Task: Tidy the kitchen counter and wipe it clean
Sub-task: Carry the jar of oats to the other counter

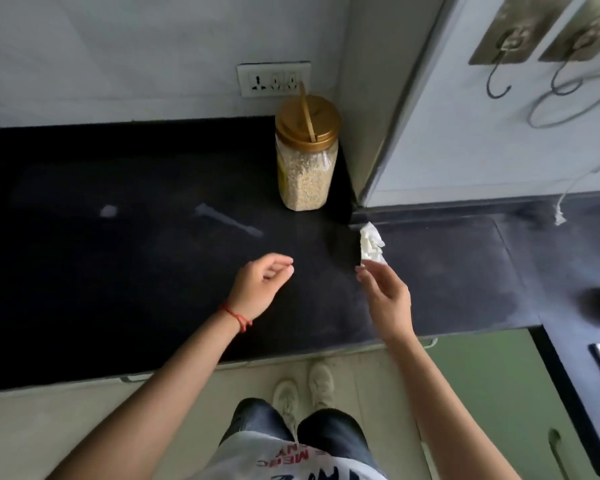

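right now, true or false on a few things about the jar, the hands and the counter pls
1. The jar has a gold lid. True.
2. The right hand pinches a white tissue. True.
3. The left hand holds the jar. False: it hovers over the black counter with nothing in it, fingers loosely curled, well apart from the jar.
4. The jar lies on its side. False: it stands upright near the wall corner, below the wall socket.
5. Pale smears show on the counter left of the jar. True.
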